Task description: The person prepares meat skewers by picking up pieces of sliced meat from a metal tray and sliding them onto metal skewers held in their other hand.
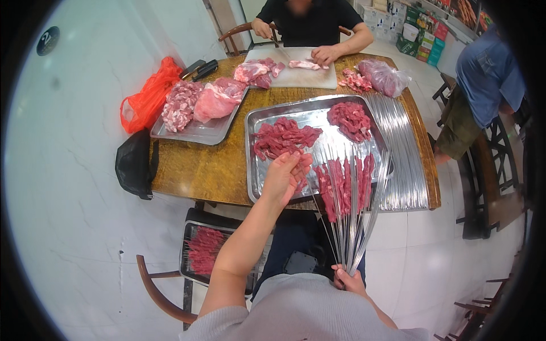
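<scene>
My right hand point(350, 280) grips the lower ends of a fanned bundle of metal skewers point(352, 238), several of them threaded with strips of red meat point(336, 187). The upper part of the bundle lies over the near edge of a large metal tray point(252, 170). Over the tray's near left part, my left hand point(292, 177) has its fingers curled at the upper end of one skewer, with a bit of red meat at the fingertips. Two heaps of cut red meat, one at the left point(283, 136) and one at the back right point(349, 120), lie in the tray.
Loose skewers point(403, 157) cover the table's right side. Across the table a person point(313, 25) cuts meat with a knife on a white board point(315, 81). At left are a tray of meat point(204, 135), a red plastic bag point(149, 100) and a black bag point(135, 164). Threaded skewers fill a lower tray point(183, 255).
</scene>
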The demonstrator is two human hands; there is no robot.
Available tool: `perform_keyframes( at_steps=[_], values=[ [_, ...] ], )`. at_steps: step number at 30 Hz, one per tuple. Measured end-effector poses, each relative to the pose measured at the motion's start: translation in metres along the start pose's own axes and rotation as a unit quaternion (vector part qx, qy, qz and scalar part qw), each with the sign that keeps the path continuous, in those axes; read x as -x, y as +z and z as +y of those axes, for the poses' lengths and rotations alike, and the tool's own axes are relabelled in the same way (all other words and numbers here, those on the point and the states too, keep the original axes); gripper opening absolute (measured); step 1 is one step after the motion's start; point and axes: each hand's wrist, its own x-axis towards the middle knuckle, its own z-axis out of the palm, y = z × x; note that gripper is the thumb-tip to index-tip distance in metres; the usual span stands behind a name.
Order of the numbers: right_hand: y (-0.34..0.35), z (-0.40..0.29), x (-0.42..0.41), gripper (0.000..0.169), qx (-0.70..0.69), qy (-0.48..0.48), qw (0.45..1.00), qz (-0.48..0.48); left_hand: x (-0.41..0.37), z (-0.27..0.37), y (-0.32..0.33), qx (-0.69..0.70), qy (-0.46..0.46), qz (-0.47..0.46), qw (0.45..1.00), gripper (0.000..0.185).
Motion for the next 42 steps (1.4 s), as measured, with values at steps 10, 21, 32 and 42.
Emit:
perform_keyframes(
  at_steps=[10, 21, 32, 42],
  values=[
    [-0.002, 0.004, 0.000, 0.021, -0.006, -0.012, 1.000, 0.000, 0.007, -0.001, 0.008, -0.008, 0.044, 0.003, 0.999, 0.016],
    [-0.004, 0.009, -0.003, 0.020, -0.006, -0.013, 1.000, -0.007, 0.018, -0.027, 0.010, 0.051, 0.055, 0.060, 0.995, 0.019],
    [-0.001, 0.005, -0.001, 0.022, -0.001, -0.005, 1.000, 0.000, 0.008, -0.014, 0.020, 0.095, 0.091, 0.074, 0.989, 0.014],
    [-0.003, 0.005, -0.002, 0.020, -0.017, -0.004, 1.000, -0.009, 0.019, -0.054, 0.000, -0.168, 0.168, 0.068, 0.969, 0.017]
  ],
)
